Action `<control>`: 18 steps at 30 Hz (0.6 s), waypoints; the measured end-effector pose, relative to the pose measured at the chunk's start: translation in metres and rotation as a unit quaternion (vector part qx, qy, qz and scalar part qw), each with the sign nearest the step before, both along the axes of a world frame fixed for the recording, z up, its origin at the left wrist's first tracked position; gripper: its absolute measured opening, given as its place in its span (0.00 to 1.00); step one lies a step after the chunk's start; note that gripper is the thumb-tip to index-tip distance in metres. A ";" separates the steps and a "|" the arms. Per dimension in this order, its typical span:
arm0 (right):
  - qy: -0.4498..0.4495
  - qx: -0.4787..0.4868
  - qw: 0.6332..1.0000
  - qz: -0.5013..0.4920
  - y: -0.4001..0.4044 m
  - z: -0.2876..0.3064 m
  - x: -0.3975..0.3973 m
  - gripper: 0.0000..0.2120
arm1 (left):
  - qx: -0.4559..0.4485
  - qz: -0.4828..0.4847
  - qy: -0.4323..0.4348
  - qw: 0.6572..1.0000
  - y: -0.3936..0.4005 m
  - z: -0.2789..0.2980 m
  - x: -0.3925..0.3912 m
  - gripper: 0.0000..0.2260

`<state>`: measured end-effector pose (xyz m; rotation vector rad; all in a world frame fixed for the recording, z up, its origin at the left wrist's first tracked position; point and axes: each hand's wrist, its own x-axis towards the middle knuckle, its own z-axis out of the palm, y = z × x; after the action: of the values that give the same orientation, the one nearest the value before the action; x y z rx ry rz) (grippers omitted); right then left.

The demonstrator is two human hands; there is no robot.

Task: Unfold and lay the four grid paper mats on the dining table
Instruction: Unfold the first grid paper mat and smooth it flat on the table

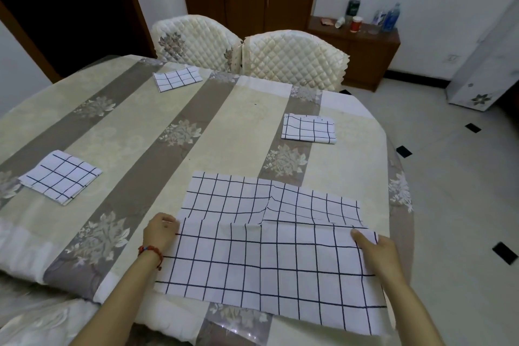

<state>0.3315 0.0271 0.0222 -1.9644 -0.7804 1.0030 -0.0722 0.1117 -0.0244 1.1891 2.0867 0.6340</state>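
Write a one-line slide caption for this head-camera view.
Both hands unfold one grid mat; three folded mats wait.

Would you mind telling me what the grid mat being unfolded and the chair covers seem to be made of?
The grid mat looks like thin matte cloth or soft paper: it creases and ripples. The chair covers look like quilted cream fabric with a slight sheen, stitched in diamonds.

A half-unfolded grid mat (269,250) lies at the near edge of the counter (230,126), with folded mats to its left (60,175), right (308,128) and at the far side (177,78). Two chairs (193,39) (295,56) stand behind the counter, and a cabinet (362,50) carrying bottles (354,4) stands beyond them to the right.
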 end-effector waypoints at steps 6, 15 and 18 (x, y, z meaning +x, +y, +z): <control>0.049 -0.126 0.991 0.001 -0.030 -0.036 -0.005 0.13 | -0.010 0.020 -0.027 0.999 0.011 -0.003 -0.026 0.08; 0.025 -0.147 0.989 0.001 -0.035 -0.048 -0.020 0.22 | -0.005 0.029 -0.019 0.999 0.012 -0.003 -0.039 0.15; -0.010 -0.104 0.994 -0.021 -0.025 -0.050 -0.023 0.21 | -0.003 0.035 -0.017 0.999 0.011 -0.005 -0.037 0.13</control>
<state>0.3089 0.0024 -0.0280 -2.1627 -0.6635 1.0766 -0.1090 0.1222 -0.0295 1.0980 2.1086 0.6746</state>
